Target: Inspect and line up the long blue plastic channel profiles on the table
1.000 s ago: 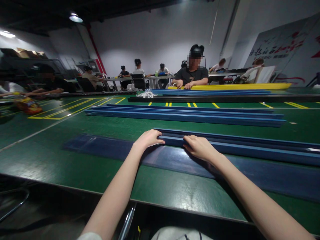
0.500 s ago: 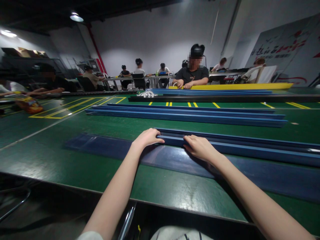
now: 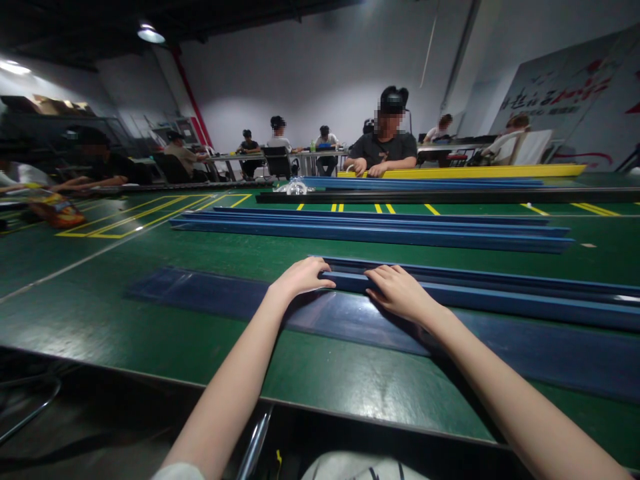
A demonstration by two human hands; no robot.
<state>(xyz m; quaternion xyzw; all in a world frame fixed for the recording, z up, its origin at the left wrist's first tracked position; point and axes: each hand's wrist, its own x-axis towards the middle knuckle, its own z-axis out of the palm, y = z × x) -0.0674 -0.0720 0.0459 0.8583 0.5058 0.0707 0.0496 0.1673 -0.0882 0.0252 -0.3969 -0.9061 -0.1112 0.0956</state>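
Note:
My left hand [image 3: 300, 279] rests at the left end of a long blue channel strip [image 3: 500, 297] that lies on the green table [image 3: 150, 320], its fingers curled over the end. My right hand [image 3: 400, 290] lies on top of the same strip a little to the right, fingers bent over its far edge. Under the strip and both hands lies a flat dark blue strip [image 3: 200, 293] that runs left and right along the table.
A bundle of blue strips [image 3: 370, 230] lies further back, then a black rail [image 3: 450, 197] and a yellow strip [image 3: 465, 173]. A person in a dark shirt [image 3: 385, 148] sits opposite. Other people sit at tables behind and at the left.
Both hands have shifted a little to the right and away from me along the blue channel strip; otherwise the scene is the same.

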